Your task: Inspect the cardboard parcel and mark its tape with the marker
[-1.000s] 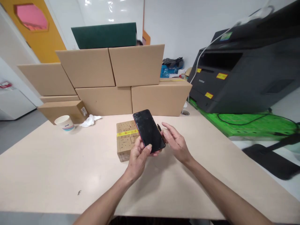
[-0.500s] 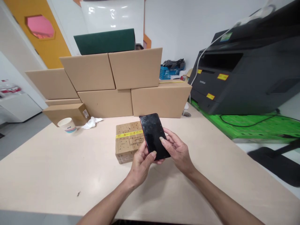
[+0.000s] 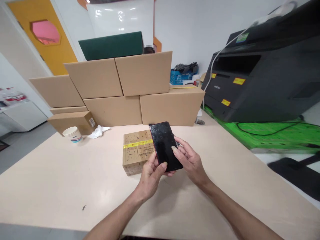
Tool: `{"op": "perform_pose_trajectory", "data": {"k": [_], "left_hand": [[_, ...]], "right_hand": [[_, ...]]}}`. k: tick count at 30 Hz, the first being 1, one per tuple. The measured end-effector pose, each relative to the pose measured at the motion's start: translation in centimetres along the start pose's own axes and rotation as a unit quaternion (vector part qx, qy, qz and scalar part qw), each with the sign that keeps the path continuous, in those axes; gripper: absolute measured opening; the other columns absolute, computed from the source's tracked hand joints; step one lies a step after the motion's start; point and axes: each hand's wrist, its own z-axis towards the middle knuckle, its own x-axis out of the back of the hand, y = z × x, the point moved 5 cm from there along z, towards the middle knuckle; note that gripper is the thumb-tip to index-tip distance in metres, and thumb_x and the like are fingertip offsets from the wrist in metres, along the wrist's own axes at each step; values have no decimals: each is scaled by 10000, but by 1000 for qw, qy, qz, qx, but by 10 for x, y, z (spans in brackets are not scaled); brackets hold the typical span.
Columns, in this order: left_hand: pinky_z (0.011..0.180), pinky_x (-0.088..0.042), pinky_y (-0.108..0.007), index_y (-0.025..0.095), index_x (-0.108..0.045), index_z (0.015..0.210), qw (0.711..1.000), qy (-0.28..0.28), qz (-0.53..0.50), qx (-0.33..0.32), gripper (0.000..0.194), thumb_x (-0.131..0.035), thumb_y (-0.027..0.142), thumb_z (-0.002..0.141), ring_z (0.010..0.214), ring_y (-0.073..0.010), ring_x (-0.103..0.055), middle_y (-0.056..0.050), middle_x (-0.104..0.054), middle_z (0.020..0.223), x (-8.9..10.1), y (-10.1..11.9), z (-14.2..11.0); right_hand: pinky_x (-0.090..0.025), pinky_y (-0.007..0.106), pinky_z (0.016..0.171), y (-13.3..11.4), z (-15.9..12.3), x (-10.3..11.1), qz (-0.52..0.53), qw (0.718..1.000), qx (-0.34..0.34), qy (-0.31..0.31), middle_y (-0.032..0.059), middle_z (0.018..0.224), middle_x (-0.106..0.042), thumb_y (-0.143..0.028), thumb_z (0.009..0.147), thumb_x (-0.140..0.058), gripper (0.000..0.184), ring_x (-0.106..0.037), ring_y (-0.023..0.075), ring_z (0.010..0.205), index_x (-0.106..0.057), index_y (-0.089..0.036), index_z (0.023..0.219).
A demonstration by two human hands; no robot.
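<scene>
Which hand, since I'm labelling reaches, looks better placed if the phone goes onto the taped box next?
Probably the left hand: it grips the phone near its lower end, thumb on top, close beside the taped box in this view. The right hand is at the phone's right edge, farther from that box.

- My fingers can pass left or right over the table.
- Just far-left, a carton blocks me low.
- Stacked boxes wall the far side.
</scene>
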Motion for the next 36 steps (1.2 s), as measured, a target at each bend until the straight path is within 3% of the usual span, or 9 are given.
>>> {"op": "perform_pose_trajectory", "data": {"k": [5, 13, 17, 21, 26, 30, 36], "left_hand": [[742, -614, -285, 186, -545, 1381, 1000, 5, -4, -15, 581, -759, 427, 897, 837, -187, -744, -117, -750, 1154, -1, 2, 1], [743, -615, -278, 174, -567, 1364, 1000, 7, -7, -20, 576, -766, 436, 891, 821, -177, -735, -117, -755, 1154, 0, 7, 3], [750, -614, -280, 184, -558, 1412, 1000, 5, -7, -18, 616, -765, 441, 892, 836, -174, -730, -120, -741, 1192, 1, 7, 3], [761, -606, -283, 195, -449, 1544, 1000, -1, 6, -6, 735, -734, 455, 919, 853, -176, -732, -109, -741, 1125, 3, 4, 2], [798, -613, -356, 135, -82, 1667, 999, 38, 11, 13, 1101, -744, 540, 887, 855, -212, -748, -114, -738, 1028, 13, -3, -3], [810, -608, -367, 162, -110, 1669, 999, 39, 15, 16, 1065, -745, 520, 892, 872, -217, -750, -133, -734, 1082, 15, -4, -6], [820, -603, -373, 215, -249, 1645, 999, 30, 23, 10, 927, -726, 518, 910, 879, -213, -752, -109, -730, 1065, 13, -5, -8]], "right_hand": [[-528, 268, 664, 4, 0, -1, 50, 998, -38, 1, 48, 938, -704, -532, 923, -691, 649, -652, 159, 764, -489, -203, 1444], [-413, 227, 515, 14, 0, 0, 89, 991, -105, -1, -24, 761, -600, -543, 837, -789, 683, -507, 102, 586, -561, -203, 1384], [-366, 199, 477, 14, 1, -3, 125, 983, -136, -17, 1, 822, -660, -516, 749, -869, 621, -492, 75, 567, -670, -201, 1245], [-310, 176, 424, 13, 5, 1, 163, 973, -165, 11, -23, 699, -619, -490, 630, -941, 575, -440, 54, 512, -743, -163, 1060], [-305, 156, 377, 23, 24, 34, 196, 960, -158, 120, -37, 680, -620, -396, 485, -998, 572, -420, 34, 470, -755, -157, 945], [-358, 147, 361, 41, 41, 80, 152, 949, -146, 234, -10, 727, -679, -285, 481, -984, 488, -485, 38, 453, -724, -157, 873], [-259, 118, 272, 74, 52, 118, 104, 928, -194, 299, -30, 527, -606, -149, 608, -917, 323, -410, 30, 333, -613, -160, 719]]}}
